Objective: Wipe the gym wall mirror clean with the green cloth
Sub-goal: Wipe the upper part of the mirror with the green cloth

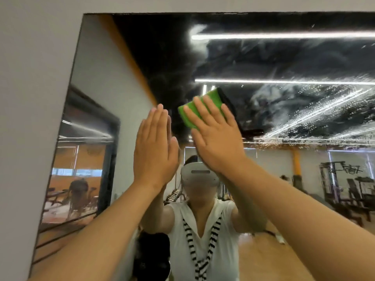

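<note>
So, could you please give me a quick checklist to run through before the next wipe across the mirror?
1. Green cloth pinned flat on the mirror by the right hand, fingers straight: ok.
2. Cloth folded into a compact pad, no loose corner hanging: ok.
3. Left hand clear of the cloth: ok, it is to the cloth's left and apart from it.
4. Left hand off the glass, so that it leaves no prints: cannot tell.
5. Glass to the right of the cloth clean: not ok, streaks and droplets cover it.
</note>
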A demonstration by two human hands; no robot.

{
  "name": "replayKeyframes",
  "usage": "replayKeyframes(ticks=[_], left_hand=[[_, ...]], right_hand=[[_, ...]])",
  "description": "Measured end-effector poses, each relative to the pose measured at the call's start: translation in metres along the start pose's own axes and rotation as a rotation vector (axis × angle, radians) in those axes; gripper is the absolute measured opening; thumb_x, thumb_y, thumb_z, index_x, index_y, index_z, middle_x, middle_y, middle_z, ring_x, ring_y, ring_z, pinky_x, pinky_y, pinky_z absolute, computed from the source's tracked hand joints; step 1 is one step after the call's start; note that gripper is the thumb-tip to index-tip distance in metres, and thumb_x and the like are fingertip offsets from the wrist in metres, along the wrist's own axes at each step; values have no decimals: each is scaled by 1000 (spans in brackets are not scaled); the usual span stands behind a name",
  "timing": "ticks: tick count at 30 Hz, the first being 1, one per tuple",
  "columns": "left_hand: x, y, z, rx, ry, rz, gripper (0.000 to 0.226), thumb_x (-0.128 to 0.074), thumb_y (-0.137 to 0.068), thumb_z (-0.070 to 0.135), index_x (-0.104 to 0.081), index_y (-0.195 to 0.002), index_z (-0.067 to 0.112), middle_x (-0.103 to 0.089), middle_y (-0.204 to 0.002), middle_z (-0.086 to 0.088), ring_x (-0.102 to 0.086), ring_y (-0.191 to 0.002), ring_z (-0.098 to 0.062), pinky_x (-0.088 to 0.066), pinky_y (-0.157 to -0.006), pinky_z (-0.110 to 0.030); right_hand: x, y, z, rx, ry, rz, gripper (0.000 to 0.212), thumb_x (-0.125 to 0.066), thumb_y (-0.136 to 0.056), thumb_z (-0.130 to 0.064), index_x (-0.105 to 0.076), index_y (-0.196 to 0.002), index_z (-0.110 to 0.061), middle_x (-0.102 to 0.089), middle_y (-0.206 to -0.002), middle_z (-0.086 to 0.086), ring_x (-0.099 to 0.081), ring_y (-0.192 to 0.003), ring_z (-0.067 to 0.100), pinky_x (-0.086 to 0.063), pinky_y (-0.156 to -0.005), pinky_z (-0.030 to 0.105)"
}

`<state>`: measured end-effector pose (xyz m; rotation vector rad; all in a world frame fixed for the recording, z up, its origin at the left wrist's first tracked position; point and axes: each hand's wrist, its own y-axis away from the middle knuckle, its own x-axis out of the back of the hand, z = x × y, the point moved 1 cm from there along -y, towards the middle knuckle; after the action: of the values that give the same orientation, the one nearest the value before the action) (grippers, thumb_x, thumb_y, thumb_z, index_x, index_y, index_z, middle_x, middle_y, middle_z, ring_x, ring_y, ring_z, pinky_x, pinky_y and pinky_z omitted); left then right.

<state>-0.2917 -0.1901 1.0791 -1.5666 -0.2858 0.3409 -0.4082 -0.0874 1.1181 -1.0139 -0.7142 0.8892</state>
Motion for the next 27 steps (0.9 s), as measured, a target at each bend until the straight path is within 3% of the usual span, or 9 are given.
replayKeyframes(ticks=[2,5,7,9,12,16,22,27], left_hand=[[1,0,0,14,23,-4,59,-33,-102,26,-24,-158,8,-21,-166,-7,-11,-154,-17,-10,-127,-41],[0,-1,0,20,15,2,59,-30,-102,28,-26,-157,8,-24,-165,-8,-14,-154,-18,-9,-127,-37],[0,-1,0,4,-1,-5,63,-25,-100,32,-25,-157,8,-23,-166,-7,-13,-154,-19,-3,-126,-31],[-1,-2,-3,-5,-5,-7,65,-23,-98,34,-25,-158,9,-22,-166,-6,-13,-155,-18,3,-125,-26],[-4,-2,-5,-18,-30,4,64,-24,-98,34,-26,-157,10,-24,-165,-6,-15,-154,-19,0,-125,-30],[-6,0,-7,-22,-40,-10,63,-27,-99,36,-23,-158,12,-23,-166,-5,-15,-154,-20,-5,-124,-36],[-5,-1,-6,-12,-21,-23,66,-24,-98,40,-23,-158,13,-22,-166,-5,-15,-154,-21,-3,-124,-36],[-7,0,-8,-26,-43,-4,63,-30,-100,36,-26,-157,11,-25,-165,-7,-18,-154,-23,-6,-123,-39]], right_hand=[[-3,3,-9,179,20,-48,54,-20,-102,-40,-33,-153,-29,-31,-161,1,-23,-151,20,-7,-121,40],[7,-3,24,352,58,-118,52,-23,-102,-39,-27,-153,-33,-29,-161,-3,-22,-150,16,-8,-120,37],[17,-18,57,257,80,-117,52,-18,-102,-42,-16,-153,-38,-21,-164,-6,-14,-152,12,-3,-120,32],[26,-39,78,42,87,-89,54,-11,-100,-47,-11,-154,-41,-13,-166,-9,-6,-153,8,2,-119,29],[22,-65,62,-167,61,-53,55,-12,-101,-47,-11,-157,-41,-5,-167,-10,1,-153,9,5,-121,32],[5,-70,19,-30,81,-55,56,-16,-102,-50,-16,-156,-40,-11,-167,-6,-4,-154,14,1,-120,35],[18,-72,35,98,154,-105,60,-29,-99,-58,-22,-156,-40,-18,-165,-8,-12,-152,14,-7,-114,30],[8,-85,28,-36,168,-45,56,-16,-101,-48,-17,-156,-41,-13,-167,-7,-4,-154,13,3,-123,40]])
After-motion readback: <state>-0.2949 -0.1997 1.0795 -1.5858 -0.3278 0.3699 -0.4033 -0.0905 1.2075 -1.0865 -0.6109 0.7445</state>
